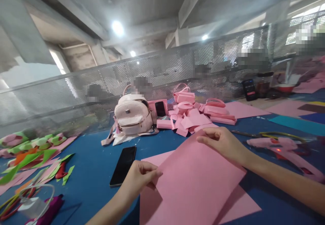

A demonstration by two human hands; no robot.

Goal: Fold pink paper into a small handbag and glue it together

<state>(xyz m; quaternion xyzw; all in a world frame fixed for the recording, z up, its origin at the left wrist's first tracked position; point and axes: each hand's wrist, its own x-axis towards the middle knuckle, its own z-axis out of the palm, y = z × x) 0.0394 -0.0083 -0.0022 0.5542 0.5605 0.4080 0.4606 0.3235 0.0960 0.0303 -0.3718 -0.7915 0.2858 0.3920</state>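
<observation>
- Landmark on my feed: the pale backpack [137,108], upright on the blue table [88,164].
- Upper pink sheet [200,174]: in front of the backpack and to its right, held tilted, at least partly raised off the lower pink sheet [243,203].
- Left hand [144,174]: I see thumb and fingers pinching the upper sheet's left edge, nearer me than the backpack.
- Right hand [219,142]: pinching the same sheet near its far corner, right of the backpack.
- Black phone [123,167]: flat, just in front of the backpack, beside the left hand.
- Folded pink pieces [190,116]: heaped just right of the backpack, some with handle loops.
- Pink glue gun [289,150]: well right of the backpack, orange light lit.
- Green and pink pieces [44,142]: well left of the backpack.
- White adapter [31,206]: in front of the backpack, far left, by a purple block [54,208].
- Perforated metal screen [165,69]: behind the backpack.
</observation>
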